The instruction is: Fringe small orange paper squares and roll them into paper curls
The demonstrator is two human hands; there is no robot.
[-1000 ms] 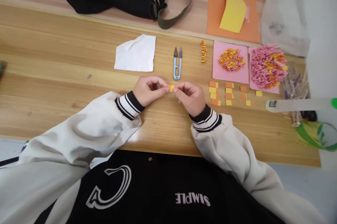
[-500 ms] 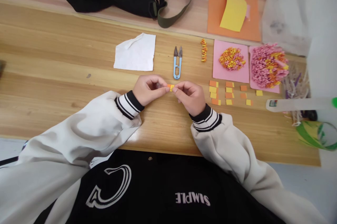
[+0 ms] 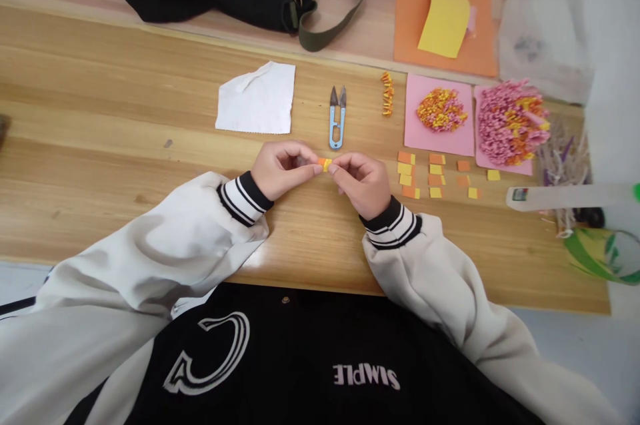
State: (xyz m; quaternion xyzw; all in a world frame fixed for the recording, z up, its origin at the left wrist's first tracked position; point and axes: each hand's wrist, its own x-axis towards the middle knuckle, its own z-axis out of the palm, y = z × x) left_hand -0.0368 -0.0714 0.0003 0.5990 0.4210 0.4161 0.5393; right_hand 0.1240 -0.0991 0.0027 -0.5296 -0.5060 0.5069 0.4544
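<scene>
At the bench's (image 3: 125, 105) near side, abt. mid-way along, one orange/yel. slip (image 3: 327, 164) sits b/w the two hands. L hand (image 3: 283, 170) pinches one end, thumb to finger; R hand (image 3: 364, 185) pinches the other the same way. Both closed on it; fingers hide most, so can't tell how far it's folded. I'd call this piece part-done.

To the right, loose slips (image 3: 406, 158) lie flat in short cols., orange & yel., some w/ both colours showing; prob. unworked, so a fair no. left. Just past the snips (image 3: 337, 132), to their right, a row of curls (image 3: 387, 93), same colours, looks done. Further right, on two pink sheets, a small pile (image 3: 441, 110) of orange, yel. & pink bits and a big pile (image 3: 510, 125), mostly pink: likely finished stock too, tho bits too small to check. White paper (image 3: 265, 98) lies left of the snips, apart from the hands.
</scene>
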